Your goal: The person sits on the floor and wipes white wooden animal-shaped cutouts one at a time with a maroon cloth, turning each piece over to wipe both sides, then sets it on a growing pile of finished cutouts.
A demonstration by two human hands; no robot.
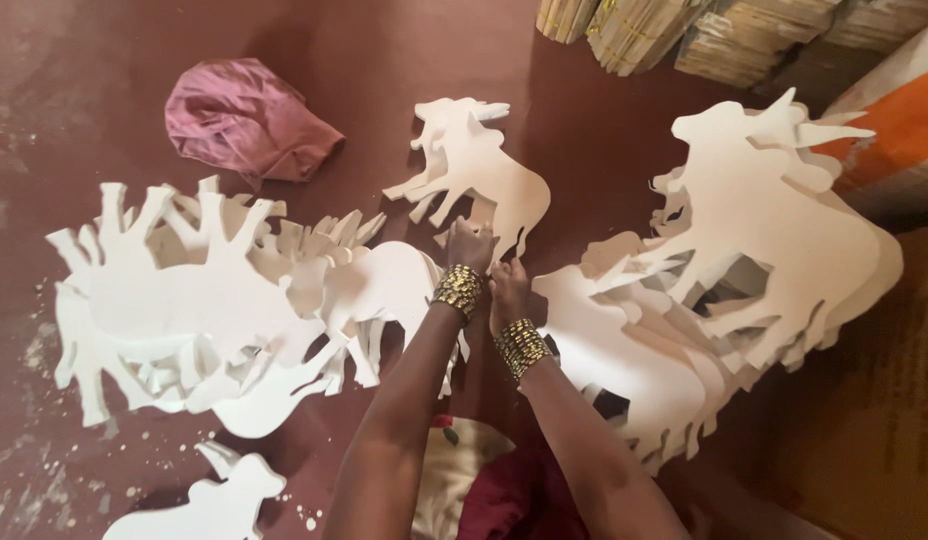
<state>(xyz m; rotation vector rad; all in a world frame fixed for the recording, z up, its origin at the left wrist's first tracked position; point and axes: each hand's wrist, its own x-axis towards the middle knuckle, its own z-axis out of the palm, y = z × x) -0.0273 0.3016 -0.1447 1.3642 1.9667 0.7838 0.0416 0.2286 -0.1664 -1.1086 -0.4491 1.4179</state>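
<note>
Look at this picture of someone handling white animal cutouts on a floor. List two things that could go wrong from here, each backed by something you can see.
1. Both hands, left and right, grip the single cutout near its thin legs, which might bend or snap.
2. The pile on the left and the pile on the right fan out loosely with legs interlocked; a forearm brushing them could tangle or scatter pieces.

Both hands grip white cow cutout.
</note>
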